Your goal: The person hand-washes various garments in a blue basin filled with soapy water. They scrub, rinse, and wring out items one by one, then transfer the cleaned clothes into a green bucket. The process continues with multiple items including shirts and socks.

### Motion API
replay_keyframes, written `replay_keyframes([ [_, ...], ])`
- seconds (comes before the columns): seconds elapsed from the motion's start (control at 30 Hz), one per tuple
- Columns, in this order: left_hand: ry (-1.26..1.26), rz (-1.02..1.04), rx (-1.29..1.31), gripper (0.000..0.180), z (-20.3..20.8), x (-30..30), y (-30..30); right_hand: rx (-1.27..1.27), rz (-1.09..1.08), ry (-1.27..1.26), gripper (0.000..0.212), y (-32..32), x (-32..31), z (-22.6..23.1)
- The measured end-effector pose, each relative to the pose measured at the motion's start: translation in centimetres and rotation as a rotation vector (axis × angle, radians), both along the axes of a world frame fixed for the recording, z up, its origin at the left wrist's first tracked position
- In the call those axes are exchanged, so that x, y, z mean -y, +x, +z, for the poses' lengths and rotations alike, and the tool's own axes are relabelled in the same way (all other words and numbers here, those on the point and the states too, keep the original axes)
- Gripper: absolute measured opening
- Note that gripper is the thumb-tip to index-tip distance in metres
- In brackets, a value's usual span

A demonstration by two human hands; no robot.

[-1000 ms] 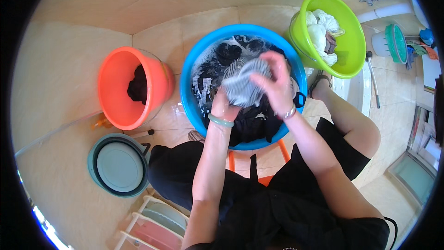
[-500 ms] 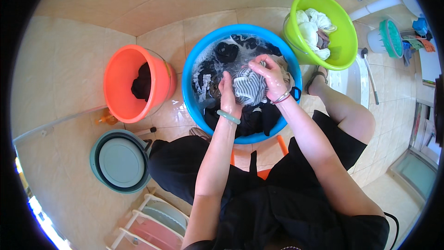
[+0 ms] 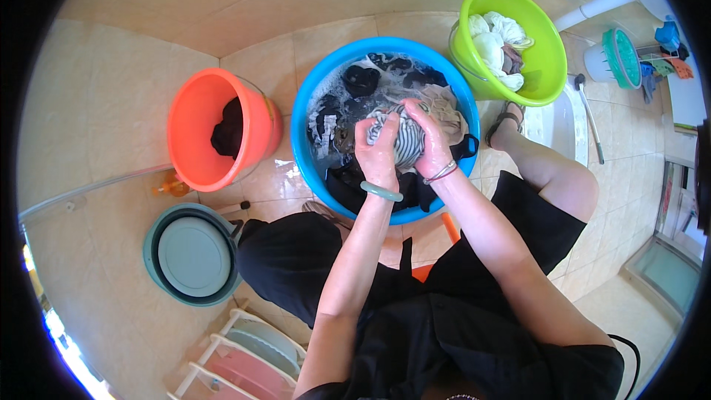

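Between my two hands is a wet striped cloth (image 3: 406, 139), grey and white, bunched into a ball. My left hand (image 3: 378, 154), below a pale green bangle, grips its left side with the thumb on top. My right hand (image 3: 435, 141), with thin bracelets at the wrist, wraps its right side. Both are over a blue basin (image 3: 302, 144) of sudsy water. Dark clothes (image 3: 361, 81) float at the far side of the water, and a beige cloth (image 3: 442, 104) lies by the basin's right wall. What the striped cloth's underside touches is hidden.
An orange bucket (image 3: 185, 133) holding a dark cloth stands left; a lime green bucket (image 3: 548, 67) with white clothes stands far right. A grey-green collapsible basin (image 3: 194, 258) leans at the lower left by a white rack (image 3: 222, 341). A long-handled brush (image 3: 590, 118) lies beside a white floor pan (image 3: 555, 130).
My left hand has moved right and closed onto the striped cloth. My right hand has shifted slightly down and now wraps the cloth's side, which is squeezed into a tighter ball.
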State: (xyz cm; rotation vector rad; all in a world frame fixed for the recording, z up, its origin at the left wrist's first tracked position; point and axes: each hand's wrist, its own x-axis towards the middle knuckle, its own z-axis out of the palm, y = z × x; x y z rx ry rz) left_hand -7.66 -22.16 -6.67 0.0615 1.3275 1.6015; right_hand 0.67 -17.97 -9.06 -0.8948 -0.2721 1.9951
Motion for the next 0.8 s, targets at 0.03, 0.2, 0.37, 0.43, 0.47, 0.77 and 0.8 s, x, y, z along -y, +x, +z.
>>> replay_keyframes([
  [0.03,0.024,0.021,-0.257,0.023,-0.4,-0.1,-0.1,-0.017,-0.046,-0.054,0.021,-0.4,0.2,0.1],
  [0.2,0.233,-0.001,-0.711,0.023,1.1,-0.4,-0.3,-0.211,-0.065,-0.203,0.022,-1.1,0.6,1.7],
  [0.37,0.431,-0.099,-1.059,0.024,3.1,-0.4,-1.1,-0.426,0.117,-0.262,0.025,-0.9,0.8,1.9],
  [0.43,0.509,-0.134,-1.205,0.026,4.8,-0.5,-1.3,-0.627,0.239,-0.234,0.027,-0.5,0.5,2.3],
  [0.47,0.558,-0.175,-1.300,0.027,5.7,-0.5,-1.6,-0.586,0.287,-0.237,0.030,-0.4,0.3,3.2],
  [0.77,0.820,-0.438,-1.631,0.027,7.4,-0.4,-2.9,-0.361,0.625,0.289,0.027,-0.3,-1.5,4.2],
  [0.8,0.842,-0.422,-1.667,0.025,7.1,-0.3,-2.8,-0.321,0.665,0.306,0.026,-0.5,-1.7,3.7],
])
